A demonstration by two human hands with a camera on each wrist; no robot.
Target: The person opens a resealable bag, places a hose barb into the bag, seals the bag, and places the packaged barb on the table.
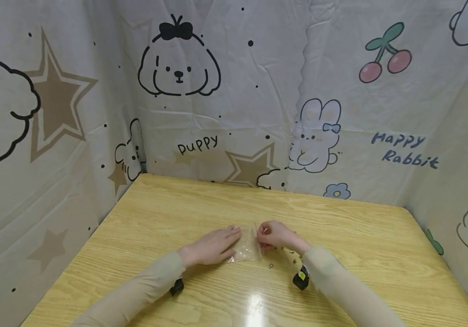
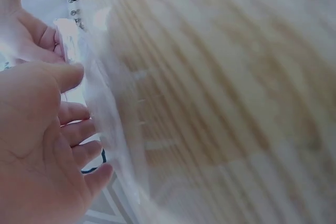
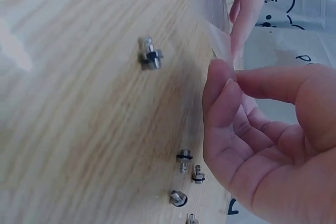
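Note:
A clear plastic bag (image 1: pixel 247 245) lies flat on the wooden table between the two hands. My left hand (image 1: pixel 213 245) rests on its left part with the fingers extended. At the bag's right edge, my right hand (image 1: pixel 278 236) pinches the plastic between thumb and forefinger, as the right wrist view shows most plainly at the fingertips (image 3: pixel 218 72). Several small metal fittings (image 3: pixel 151 56), each with a dark ring and a narrow ribbed end, lie loose on the wood beside the right hand. In the left wrist view the bag (image 2: pixel 107 108) runs along the left fingertips.
Patterned curtains (image 1: pixel 234 91) hang behind the table (image 1: pixel 201 200) and at both sides. A black wrist device (image 1: pixel 301 278) sits under the right sleeve, another (image 1: pixel 176 287) under the left. Light glares off the near part of the tabletop.

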